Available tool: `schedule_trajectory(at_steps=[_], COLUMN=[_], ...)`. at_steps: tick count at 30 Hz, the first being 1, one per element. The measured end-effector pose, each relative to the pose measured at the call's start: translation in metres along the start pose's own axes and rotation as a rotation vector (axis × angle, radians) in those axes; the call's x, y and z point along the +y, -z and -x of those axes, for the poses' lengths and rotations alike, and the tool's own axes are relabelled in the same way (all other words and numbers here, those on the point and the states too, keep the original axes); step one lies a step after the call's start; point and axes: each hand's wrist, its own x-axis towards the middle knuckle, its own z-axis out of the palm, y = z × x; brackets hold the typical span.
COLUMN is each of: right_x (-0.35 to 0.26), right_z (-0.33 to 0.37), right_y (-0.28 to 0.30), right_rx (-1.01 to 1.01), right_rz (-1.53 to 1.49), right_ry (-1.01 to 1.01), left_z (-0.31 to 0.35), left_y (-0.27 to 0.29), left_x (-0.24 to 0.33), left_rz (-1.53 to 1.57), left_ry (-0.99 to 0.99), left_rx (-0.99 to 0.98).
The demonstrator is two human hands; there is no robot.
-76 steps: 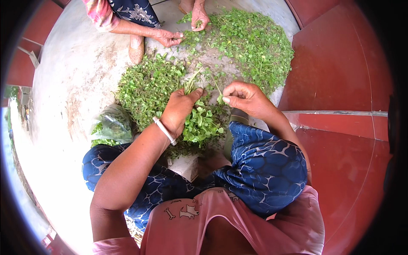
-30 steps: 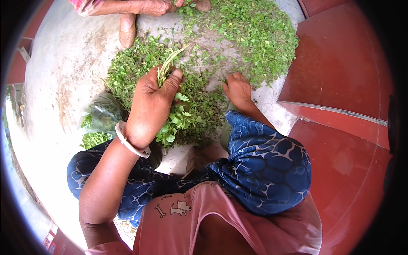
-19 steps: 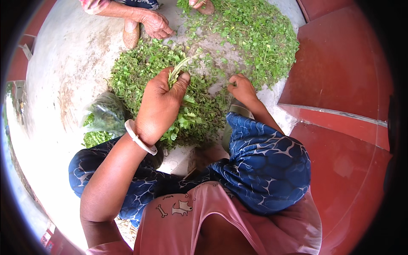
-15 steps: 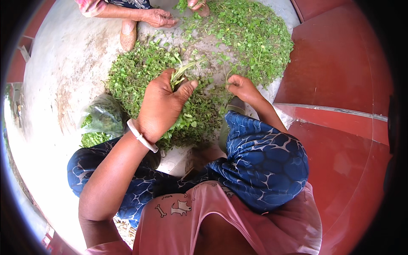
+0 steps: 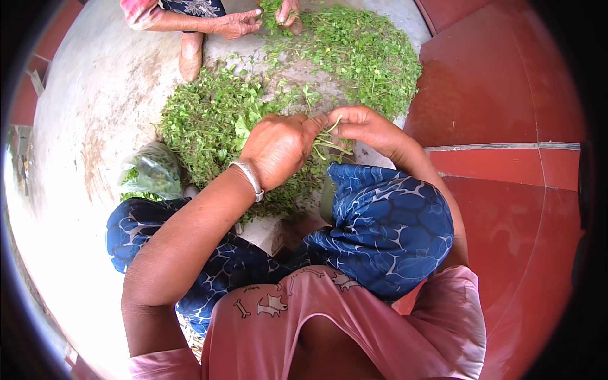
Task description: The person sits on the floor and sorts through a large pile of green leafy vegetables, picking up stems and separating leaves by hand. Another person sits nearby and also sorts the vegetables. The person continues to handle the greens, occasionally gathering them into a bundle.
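My left hand [image 5: 277,149], with a white bangle at the wrist, is closed around a small bunch of leafy greens [image 5: 327,149]. The pale stems stick out to the right past my thumb, and leaves show on the far left side of the hand. My right hand [image 5: 368,131] meets it there, thumb and fingers pinched at a thin green stem beside the bunch. Both hands are above a low pile of loose greens [image 5: 209,117] spread on the ground between my knees.
A second heap of greens [image 5: 367,54] lies at the far right. Another person's hands [image 5: 239,25] work at the far edge, one holding greens. A clear plastic bag of greens [image 5: 151,171] stands by my left knee. Red tiled steps [image 5: 494,88] rise on the right.
My left hand has moved right with the bunch, up against my right hand. The stems now point right instead of up and away. The other person's hands have shifted slightly.
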Motion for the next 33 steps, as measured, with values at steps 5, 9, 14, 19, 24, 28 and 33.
schedule_trajectory(at_steps=[5,9,14,19,24,28,33], right_x=[-0.014,-0.002,-0.003,-0.007,-0.005,-0.010,-0.018], right_z=[0.010,0.006,0.000,-0.010,-0.016,-0.022,-0.028], right_y=[-0.006,-0.006,-0.006,-0.023,-0.023,-0.024,-0.028], right_rx=[-0.039,-0.048,0.162,0.097,-0.135,-0.064,-0.090], right_rz=[-0.031,-0.045,0.263,0.187,0.093,0.125,0.167], right_ry=[-0.011,-0.021,0.084,0.190,0.204,0.127,0.082], left_z=[0.001,0.006,0.007,0.013,0.013,0.014,0.016], left_y=[0.001,0.001,0.010,0.008,0.015,0.013,0.014], left_x=[0.000,-0.002,-0.008,-0.014,-0.009,-0.008,-0.009], left_rz=[-0.067,0.099,0.229,0.198,0.118,0.139,0.127], left_ry=[-0.018,0.088,0.266,0.236,0.241,0.248,0.252], left_rx=[-0.020,-0.033,-0.066,-0.063,-0.070,-0.080,-0.053])
